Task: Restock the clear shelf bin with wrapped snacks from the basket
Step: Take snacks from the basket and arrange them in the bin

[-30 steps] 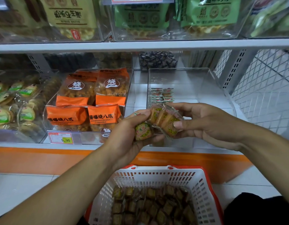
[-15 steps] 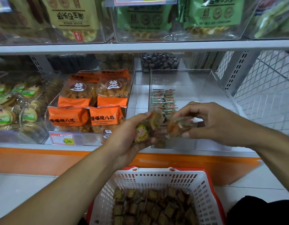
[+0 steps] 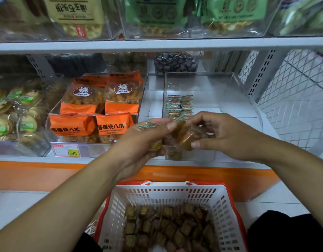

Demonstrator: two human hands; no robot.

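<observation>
A clear shelf bin stands on the lower shelf, with two short rows of wrapped snacks stacked at its left side. In front of the bin my left hand grips a few small wrapped snacks. My right hand meets it and pinches a brown wrapped snack between thumb and fingers. Below them a white basket with a red rim holds several more wrapped snacks.
A bin of orange snack bags with a 9.90 price tag sits to the left, round biscuits further left. The upper shelf edge runs above. A wire mesh panel closes the right side.
My right hand, which had pulled apart from the left with a snack, has come back against my left hand. The view has shifted slightly downward.
</observation>
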